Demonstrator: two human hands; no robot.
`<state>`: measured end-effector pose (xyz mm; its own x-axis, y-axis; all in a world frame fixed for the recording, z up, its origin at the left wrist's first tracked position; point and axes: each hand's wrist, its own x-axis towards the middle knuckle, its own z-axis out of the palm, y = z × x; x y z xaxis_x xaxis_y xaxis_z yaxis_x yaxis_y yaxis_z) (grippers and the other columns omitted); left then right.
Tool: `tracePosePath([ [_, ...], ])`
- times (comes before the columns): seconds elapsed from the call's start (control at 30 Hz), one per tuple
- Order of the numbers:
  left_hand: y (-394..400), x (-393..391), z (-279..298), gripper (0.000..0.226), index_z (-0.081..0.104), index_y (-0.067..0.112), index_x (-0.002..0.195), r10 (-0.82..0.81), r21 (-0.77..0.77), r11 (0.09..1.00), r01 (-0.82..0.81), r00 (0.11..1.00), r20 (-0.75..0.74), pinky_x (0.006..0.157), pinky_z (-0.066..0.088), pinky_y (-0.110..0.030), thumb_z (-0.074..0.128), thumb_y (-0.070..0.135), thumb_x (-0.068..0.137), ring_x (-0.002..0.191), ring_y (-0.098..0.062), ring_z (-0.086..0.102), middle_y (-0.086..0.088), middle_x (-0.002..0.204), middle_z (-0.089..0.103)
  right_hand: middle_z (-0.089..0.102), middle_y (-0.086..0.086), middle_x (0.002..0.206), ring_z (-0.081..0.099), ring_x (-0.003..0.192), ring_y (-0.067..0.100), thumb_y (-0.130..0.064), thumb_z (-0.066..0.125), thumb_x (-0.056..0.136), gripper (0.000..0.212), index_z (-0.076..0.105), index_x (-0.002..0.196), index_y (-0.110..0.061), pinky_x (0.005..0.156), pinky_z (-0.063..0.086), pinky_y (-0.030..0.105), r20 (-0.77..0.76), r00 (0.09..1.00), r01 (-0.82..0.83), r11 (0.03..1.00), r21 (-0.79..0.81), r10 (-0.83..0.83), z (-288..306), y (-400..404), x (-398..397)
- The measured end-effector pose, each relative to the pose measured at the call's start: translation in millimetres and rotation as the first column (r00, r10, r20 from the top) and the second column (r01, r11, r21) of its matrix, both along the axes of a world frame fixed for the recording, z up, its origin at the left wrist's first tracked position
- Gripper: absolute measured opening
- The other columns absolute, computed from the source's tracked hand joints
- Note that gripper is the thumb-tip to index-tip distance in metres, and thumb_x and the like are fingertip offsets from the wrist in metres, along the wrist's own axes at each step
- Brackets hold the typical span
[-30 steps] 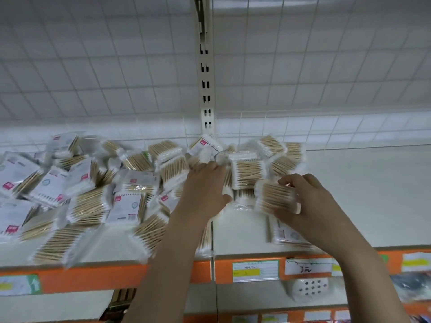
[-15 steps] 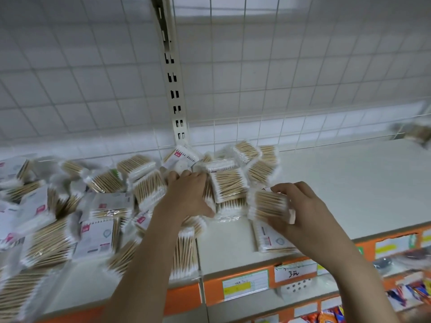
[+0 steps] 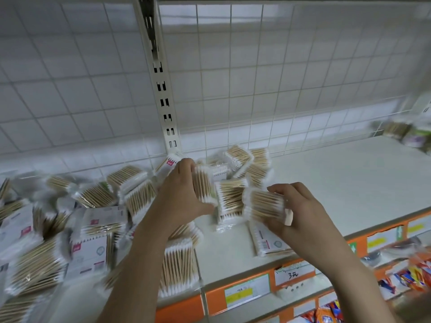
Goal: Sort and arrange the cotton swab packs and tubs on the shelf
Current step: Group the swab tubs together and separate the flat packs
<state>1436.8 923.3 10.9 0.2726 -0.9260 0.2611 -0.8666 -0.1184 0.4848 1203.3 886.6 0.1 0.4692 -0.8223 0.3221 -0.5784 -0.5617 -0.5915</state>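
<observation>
On the white shelf (image 3: pixel 338 183), the left hand (image 3: pixel 180 201) was closed around one upright cotton swab pack (image 3: pixel 203 183) at the far side of the loose heap of packs (image 3: pixel 93 217) sprawled across the left. Just right of it, the right hand (image 3: pixel 300 213) gripped a stack of packs (image 3: pixel 263 206), above a flat pack (image 3: pixel 268 238) near the front edge.

The left hand (image 3: pixel 184 194), earlier resting flat on the heap, now grips an upright cotton swab pack (image 3: pixel 204 185) lifted from it. The view has swung right, bringing blurred goods (image 3: pixel 405 134) at the shelf's (image 3: pixel 349 178) far right into sight.
</observation>
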Motion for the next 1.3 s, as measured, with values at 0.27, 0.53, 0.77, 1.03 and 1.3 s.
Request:
tracePosePath([
  [0.27, -2, -60, 19, 0.076, 0.030, 0.033, 0.109, -0.048, -0.297, 0.955, -0.024, 0.971, -0.233, 0.066, 0.041, -0.016, 0.084, 0.026, 0.055, 0.089, -0.003, 0.052, 0.005, 0.110, 0.046, 0.042, -0.012, 0.116, 0.046, 0.092, 0.001, -0.020, 0.071, 0.079, 0.052, 0.049, 0.125, -0.029, 0.077, 0.033, -0.003, 0.089, 0.996, -0.009, 0.999, -0.044, 0.013, 7, -26, -39],
  [0.53, -59, -194, 2, 0.085, 0.025, 0.052, 0.120, -0.077, -0.300, 0.954, -0.018, 0.951, -0.300, 0.093, 0.042, -0.027, 0.075, 0.046, 0.051, 0.111, -0.005, 0.044, 0.021, 0.115, 0.036, 0.044, -0.008, 0.115, 0.044, 0.091, 0.004, -0.016, 0.070, 0.077, 0.056, 0.050, 0.128, -0.026, 0.076, 0.032, -0.003, 0.076, 0.997, 0.009, 0.997, -0.081, -0.002, 7, -86, -159],
  [0.77, -99, -277, -18, 0.101, 0.011, 0.044, 0.142, -0.044, -0.163, 0.987, -0.001, 0.961, -0.272, 0.090, 0.026, -0.011, 0.077, 0.041, 0.066, 0.106, 0.010, 0.033, 0.017, 0.126, 0.029, 0.041, -0.012, 0.112, 0.042, 0.093, 0.005, -0.013, 0.068, 0.076, 0.058, 0.047, 0.130, -0.023, 0.074, 0.030, -0.004, 0.053, 0.998, 0.026, 0.999, -0.023, -0.024, -9, -136, -241],
  [1.03, -123, -290, -31, 0.074, 0.029, 0.062, 0.120, -0.014, -0.157, 0.987, -0.013, 0.985, -0.170, 0.092, 0.039, -0.026, 0.076, 0.052, 0.064, 0.112, -0.014, 0.039, 0.019, 0.106, 0.019, 0.042, -0.012, 0.113, 0.043, 0.096, 0.006, -0.011, 0.067, 0.077, 0.059, 0.045, 0.131, -0.022, 0.076, 0.032, -0.002, 0.052, 0.998, -0.037, 0.999, 0.022, 0.036, -20, -165, -251],
  [1.3, -162, -292, -41, 0.037, 0.033, 0.063, 0.117, -0.089, -0.216, 0.976, 0.041, 0.971, -0.221, 0.099, 0.038, -0.033, 0.042, 0.038, 0.092, 0.117, -0.022, 0.041, 0.009, 0.128, 0.028, 0.041, -0.015, 0.111, 0.042, 0.099, 0.004, -0.013, 0.067, 0.077, 0.061, 0.043, 0.132, -0.025, 0.078, 0.029, -0.004, -0.025, 1.000, -0.017, 1.000, 0.004, 0.017, -13, -188, -254],
])
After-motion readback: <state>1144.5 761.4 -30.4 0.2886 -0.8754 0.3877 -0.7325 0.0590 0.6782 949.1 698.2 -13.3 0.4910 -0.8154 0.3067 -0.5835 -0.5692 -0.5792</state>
